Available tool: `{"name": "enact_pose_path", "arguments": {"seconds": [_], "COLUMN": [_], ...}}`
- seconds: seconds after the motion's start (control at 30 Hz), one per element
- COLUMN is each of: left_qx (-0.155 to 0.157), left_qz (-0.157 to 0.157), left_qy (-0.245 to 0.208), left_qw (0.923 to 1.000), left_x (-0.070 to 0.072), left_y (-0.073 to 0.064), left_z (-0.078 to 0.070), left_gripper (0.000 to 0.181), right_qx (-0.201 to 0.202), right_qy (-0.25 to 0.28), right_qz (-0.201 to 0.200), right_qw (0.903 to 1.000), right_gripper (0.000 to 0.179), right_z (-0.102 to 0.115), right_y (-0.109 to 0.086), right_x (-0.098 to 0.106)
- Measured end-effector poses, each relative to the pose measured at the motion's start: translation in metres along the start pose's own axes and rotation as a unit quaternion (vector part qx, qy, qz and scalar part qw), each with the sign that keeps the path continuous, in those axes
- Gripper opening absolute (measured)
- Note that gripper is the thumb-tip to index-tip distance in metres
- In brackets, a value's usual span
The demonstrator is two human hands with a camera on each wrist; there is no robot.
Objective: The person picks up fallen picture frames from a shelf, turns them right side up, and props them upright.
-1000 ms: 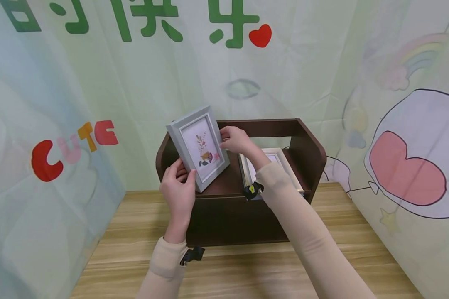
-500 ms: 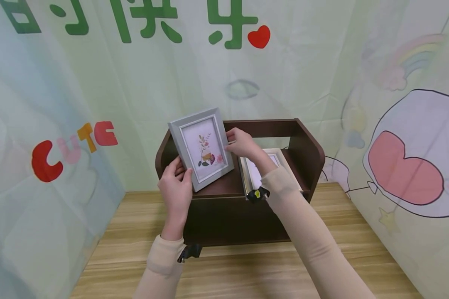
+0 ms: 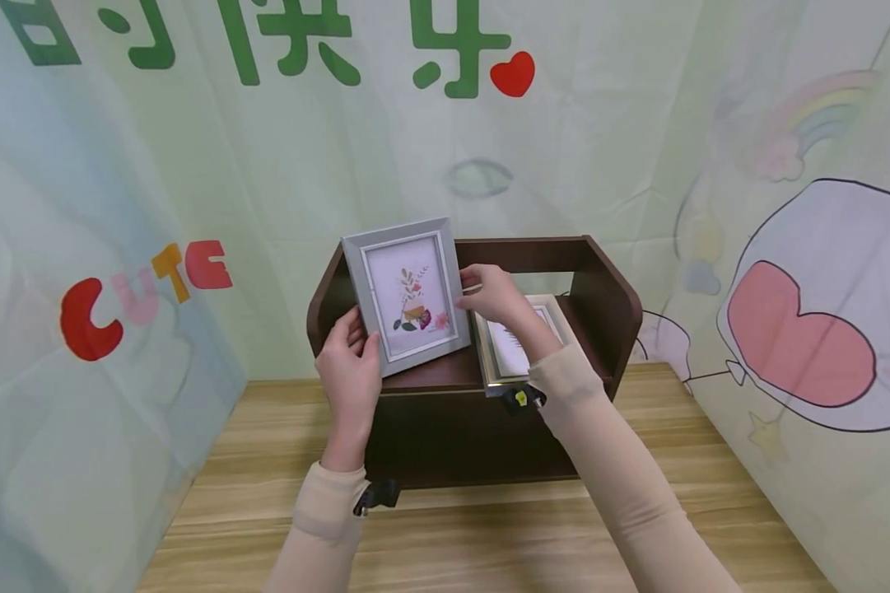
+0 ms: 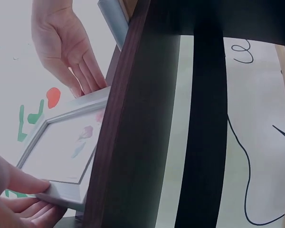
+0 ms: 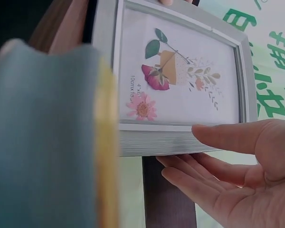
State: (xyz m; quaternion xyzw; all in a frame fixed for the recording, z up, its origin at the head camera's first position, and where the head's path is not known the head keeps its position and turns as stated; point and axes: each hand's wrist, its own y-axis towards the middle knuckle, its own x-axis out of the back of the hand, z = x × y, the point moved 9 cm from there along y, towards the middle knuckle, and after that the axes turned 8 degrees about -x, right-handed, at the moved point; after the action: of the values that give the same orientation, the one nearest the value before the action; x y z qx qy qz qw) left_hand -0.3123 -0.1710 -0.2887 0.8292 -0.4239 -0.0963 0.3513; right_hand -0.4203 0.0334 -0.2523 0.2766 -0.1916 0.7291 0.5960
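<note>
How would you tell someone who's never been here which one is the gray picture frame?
Find the dark brown shelf. Toward its left, look between the left hand and the right hand for the gray frame. It's the one held tilted up, with a dark red flower and a pink flower inside, while the paler frame to its right lies on the shelf.

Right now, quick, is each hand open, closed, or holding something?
Left hand: holding the gray picture frame by its left edge.
Right hand: holding the same frame by its right edge.
</note>
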Motion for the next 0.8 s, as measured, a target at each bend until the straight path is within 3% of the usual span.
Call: {"name": "enact_pose_path", "arguments": {"seconds": [0.17, 0.43, 0.8], "left_qx": [0.004, 0.002, 0.003], "left_qz": [-0.006, -0.016, -0.018], "left_qy": [-0.001, 0.013, 0.022], "left_qw": [1.0, 0.9998, 0.9996], "left_x": [-0.001, -0.002, -0.004], "left_y": [0.0, 0.0, -0.001], "left_z": [0.003, 0.008, 0.007], "left_gripper": [0.04, 0.038, 0.035], "right_qx": [0.013, 0.041, 0.021], "right_qy": [0.009, 0.007, 0.035], "right_qz": [-0.013, -0.072, -0.114], "right_qw": [0.9998, 0.9965, 0.9927], "right_gripper": [0.045, 0.038, 0.038], "right_z": [-0.002, -0.003, -0.011], "right_y": [-0.008, -0.024, -0.041], "right_x": [-0.001, -0.001, -0.001]}}
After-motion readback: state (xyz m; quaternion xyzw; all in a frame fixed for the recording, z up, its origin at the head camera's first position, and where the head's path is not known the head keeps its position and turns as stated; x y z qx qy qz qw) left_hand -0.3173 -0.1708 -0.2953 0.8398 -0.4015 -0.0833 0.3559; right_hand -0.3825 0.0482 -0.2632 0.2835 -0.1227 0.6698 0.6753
